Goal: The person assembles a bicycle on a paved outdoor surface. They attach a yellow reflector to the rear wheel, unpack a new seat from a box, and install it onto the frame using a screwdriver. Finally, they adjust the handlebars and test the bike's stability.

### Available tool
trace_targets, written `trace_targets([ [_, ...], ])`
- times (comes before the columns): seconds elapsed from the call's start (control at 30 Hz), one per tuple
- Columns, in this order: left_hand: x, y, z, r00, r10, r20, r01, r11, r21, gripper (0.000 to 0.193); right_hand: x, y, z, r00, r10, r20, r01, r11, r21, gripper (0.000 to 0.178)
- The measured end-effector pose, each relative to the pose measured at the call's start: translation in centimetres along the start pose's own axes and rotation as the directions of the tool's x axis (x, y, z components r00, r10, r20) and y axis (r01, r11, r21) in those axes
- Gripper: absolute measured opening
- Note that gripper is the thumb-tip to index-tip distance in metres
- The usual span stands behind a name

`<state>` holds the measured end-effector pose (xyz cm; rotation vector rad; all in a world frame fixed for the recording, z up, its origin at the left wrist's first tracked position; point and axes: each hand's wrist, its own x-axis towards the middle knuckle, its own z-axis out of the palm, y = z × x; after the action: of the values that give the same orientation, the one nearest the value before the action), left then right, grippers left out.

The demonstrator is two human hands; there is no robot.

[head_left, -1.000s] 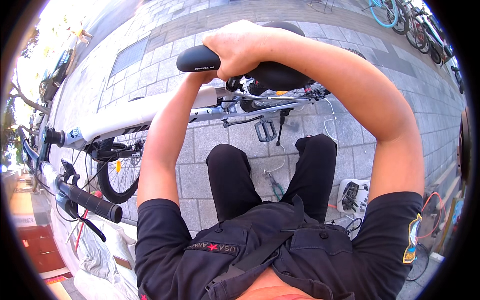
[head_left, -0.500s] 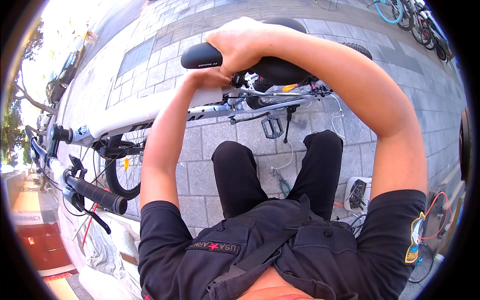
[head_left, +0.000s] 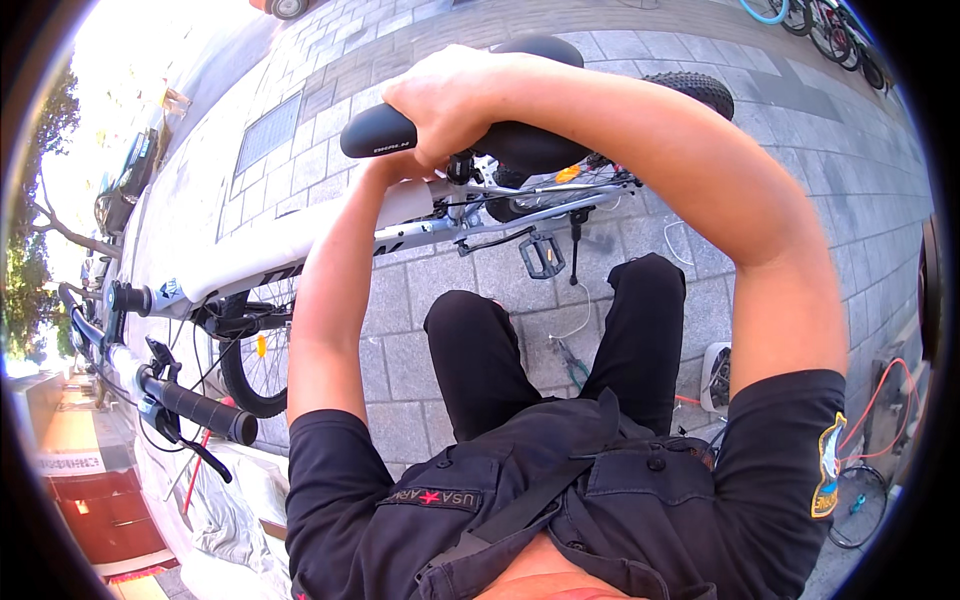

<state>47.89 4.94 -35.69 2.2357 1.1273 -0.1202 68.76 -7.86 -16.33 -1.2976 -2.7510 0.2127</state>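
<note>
A bicycle stands across in front of me, its handlebar at the left. My right hand [head_left: 445,100] is wrapped over the black saddle [head_left: 375,132], behind its nose. Just under the saddle, my left hand [head_left: 405,165] is at the seat post [head_left: 460,168]; its fingers are mostly hidden by the saddle and my right hand. White padding [head_left: 285,230] covers the frame's top tube. Below the frame are a black pedal [head_left: 541,257] and a kickstand [head_left: 576,240] reaching down to the paving.
Pliers [head_left: 574,366] lie on the paving between my legs, near a pale cord. At the left, the handlebar grip [head_left: 207,410] and brake lever stick out toward me. A white container [head_left: 716,375] and an orange hose [head_left: 880,410] are at the right. Parked bicycles [head_left: 830,35] stand far right.
The saddle has shifted a little to the left with both hands still at it. The handlebar end has come slightly nearer and to the right in the picture.
</note>
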Motion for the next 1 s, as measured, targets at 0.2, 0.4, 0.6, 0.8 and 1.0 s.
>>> trace_targets([
  [0.2, -1.8, 4.1, -1.6, 1.000, -0.027, -0.006, 0.025, 0.971, -0.237, 0.035, -0.6, 0.4, 1.9, 0.889, -0.222, -0.401, 0.150, 0.968, -0.202, 0.052],
  [0.4, -2.9, 6.9, -1.3, 0.991, -0.083, 0.106, 0.121, 0.895, -0.429, 0.036, -11.5, -6.1, 12.3, 0.867, 0.152, -0.475, 0.175, 0.800, 0.575, 0.020],
  [0.6, -2.9, 6.2, -1.1, 0.995, -0.045, 0.088, 0.080, 0.889, -0.450, 0.044, -5.4, -0.7, 24.1, 0.733, 0.633, 0.249, 0.008, -0.374, 0.927, 0.033],
  [0.8, -3.8, 6.3, -0.6, 0.999, 0.009, -0.049, -0.023, 0.955, -0.295, 0.024, -3.9, -1.9, 25.1, 0.755, 0.636, 0.163, 0.194, -0.454, 0.870, 0.031],
  [1.0, -2.8, 6.8, 0.0, 0.999, -0.039, -0.015, 0.033, 0.961, -0.276, 0.019, -2.8, -2.3, 25.6, 0.752, 0.634, 0.182, 0.213, -0.495, 0.842, 0.030],
])
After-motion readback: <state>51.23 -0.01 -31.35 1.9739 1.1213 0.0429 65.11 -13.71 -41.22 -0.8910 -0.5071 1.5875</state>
